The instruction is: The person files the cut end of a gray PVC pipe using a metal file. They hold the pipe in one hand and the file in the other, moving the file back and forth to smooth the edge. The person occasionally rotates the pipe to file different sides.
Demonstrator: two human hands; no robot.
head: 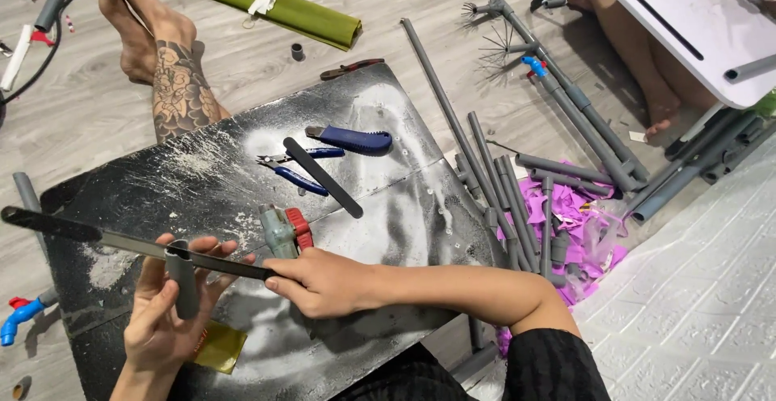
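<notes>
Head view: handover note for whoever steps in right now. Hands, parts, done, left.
Left hand: holds a short grey pipe piece upright over the black board.
Right hand: grips one end of a long flat file, laid across the pipe's top end.
On the board: blue-handled pliers, blue utility knife, second flat file, grey-and-red valve.
Done: white dust on the board suggests earlier filing.
Left: pipe end apparently still being filed; loose grey pipes lie on the floor to the right.

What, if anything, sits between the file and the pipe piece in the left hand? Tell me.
Nothing visible does. The long flat file, gripped by the right hand, lies directly across the top end of the short grey pipe piece that the left hand holds upright over the black board.
</notes>
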